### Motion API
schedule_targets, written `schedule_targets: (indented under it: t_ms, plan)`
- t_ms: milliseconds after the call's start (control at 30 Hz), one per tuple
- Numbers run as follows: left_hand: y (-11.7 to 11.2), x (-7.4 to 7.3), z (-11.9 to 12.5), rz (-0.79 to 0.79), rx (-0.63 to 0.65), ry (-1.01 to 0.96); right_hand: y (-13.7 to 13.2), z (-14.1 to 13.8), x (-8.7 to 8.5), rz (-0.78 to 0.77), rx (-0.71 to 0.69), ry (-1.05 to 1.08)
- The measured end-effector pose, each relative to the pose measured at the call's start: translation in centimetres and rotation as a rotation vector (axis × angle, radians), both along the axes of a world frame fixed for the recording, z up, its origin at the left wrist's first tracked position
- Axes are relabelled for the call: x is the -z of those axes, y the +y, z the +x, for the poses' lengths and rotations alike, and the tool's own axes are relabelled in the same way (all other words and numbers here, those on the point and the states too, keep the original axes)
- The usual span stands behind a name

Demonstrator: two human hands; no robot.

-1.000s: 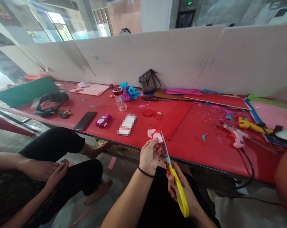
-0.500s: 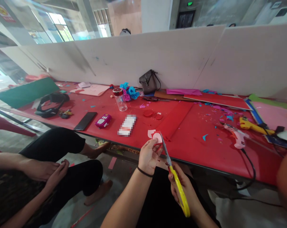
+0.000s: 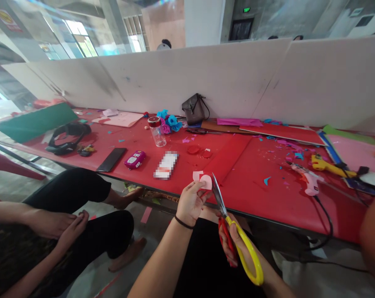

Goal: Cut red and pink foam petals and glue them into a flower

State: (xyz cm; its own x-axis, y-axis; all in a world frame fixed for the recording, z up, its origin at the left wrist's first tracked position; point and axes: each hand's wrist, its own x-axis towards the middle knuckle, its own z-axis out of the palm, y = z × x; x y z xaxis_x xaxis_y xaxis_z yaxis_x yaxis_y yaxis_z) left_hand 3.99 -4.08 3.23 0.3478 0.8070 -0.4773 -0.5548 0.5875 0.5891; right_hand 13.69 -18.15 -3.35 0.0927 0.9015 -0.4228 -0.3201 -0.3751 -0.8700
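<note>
Between the thumb and fingers of my left hand (image 3: pixel 192 201) is a small pink paper piece (image 3: pixel 206 181) with a rounded edge. Another pink paper scrap (image 3: pixel 197 175) shows just left of it, over the red tabletop. My right hand (image 3: pixel 233 236) is closed round the handles of a pair of scissors (image 3: pixel 249 253), one handle yellow and the other red. The blades are spread apart and point up and away, close to the right edge of the pink paper. A red paper sheet (image 3: pixel 229 159) lies beyond the blades.
On the red table (image 3: pixel 187 215) stand a clear jar (image 3: pixel 158 134) and paper flowers (image 3: pixel 169 122). A phone (image 3: pixel 166 165), a purple case (image 3: pixel 134 159) and a black tablet-like slab (image 3: pixel 112 159) lie left. A pink glue gun (image 3: pixel 308 179) rests right. A person's clasped hands (image 3: pixel 61 225) are at left.
The scissors have opened wider, the red handle swinging away from the yellow one. Their blades have drawn slightly away from the pink paper, which my left hand still pinches.
</note>
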Motion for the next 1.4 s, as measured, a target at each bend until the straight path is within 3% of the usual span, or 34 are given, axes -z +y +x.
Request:
schedule_targets:
  t_ms: [133, 467, 700, 1000, 1400]
  plan:
    - [0.0, 0.0, -0.2, 0.039, 0.034, 0.005, 0.6, 1.1, -0.1, -0.034, -0.144, 0.01]
    - [-0.3, -0.1, -0.4, 0.055, 0.053, -0.009, 0.3, 0.4, -4.0, 0.079, -0.027, -0.102]
    - [0.3, -0.5, -0.9, 0.103, 0.139, 0.012, 0.0, 0.6, -3.7, 0.018, -0.001, -0.111]
    - [1.4, -1.1, -1.7, 0.149, 0.269, 0.034, -0.4, 1.2, -2.6, 0.058, -0.034, -0.156]
    - [3.0, -1.3, -2.6, 0.246, 0.416, 0.14, -1.3, 1.5, -4.2, 0.073, 0.006, -0.26]
